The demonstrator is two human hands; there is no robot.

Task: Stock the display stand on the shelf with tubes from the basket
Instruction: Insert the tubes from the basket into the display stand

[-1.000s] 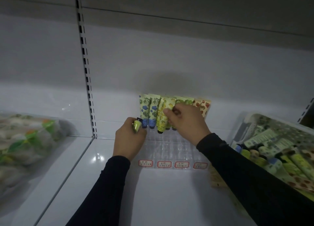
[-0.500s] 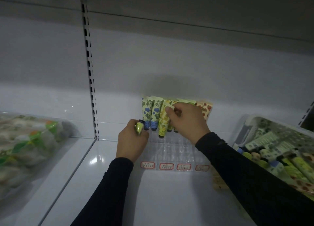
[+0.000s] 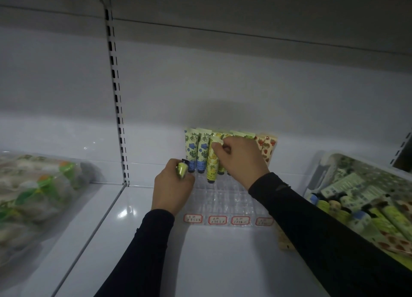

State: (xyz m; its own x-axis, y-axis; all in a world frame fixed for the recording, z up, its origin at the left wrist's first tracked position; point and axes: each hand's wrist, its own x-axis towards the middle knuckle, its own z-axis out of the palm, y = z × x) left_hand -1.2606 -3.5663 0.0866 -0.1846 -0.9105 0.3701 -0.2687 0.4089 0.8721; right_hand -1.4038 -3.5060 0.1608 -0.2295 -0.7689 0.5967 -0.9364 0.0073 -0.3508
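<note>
A clear plastic display stand (image 3: 225,198) with red-edged labels along its front sits on the white shelf. Several tubes stand cap-down in its back row, among them blue-flowered tubes (image 3: 197,149) and a strawberry tube (image 3: 266,148). My right hand (image 3: 240,158) pinches the top of a yellow lemon-print tube (image 3: 212,163), which stands upright over the stand just in front of that row. My left hand (image 3: 172,185) grips a light green tube (image 3: 182,168) with a dark cap, at the stand's left edge. The basket (image 3: 318,169) of tubes is at the right.
A clear bag of packaged goods (image 3: 33,196) lies on the neighbouring shelf at the left, past the slotted upright (image 3: 117,109). A small patterned tube (image 3: 284,241) lies on the shelf beside the stand's right front corner. An upper shelf overhangs the space.
My right hand has brought the lemon-print tube slightly lower and more upright over the stand. My left hand has kept its grip on the green tube and hardly moved.
</note>
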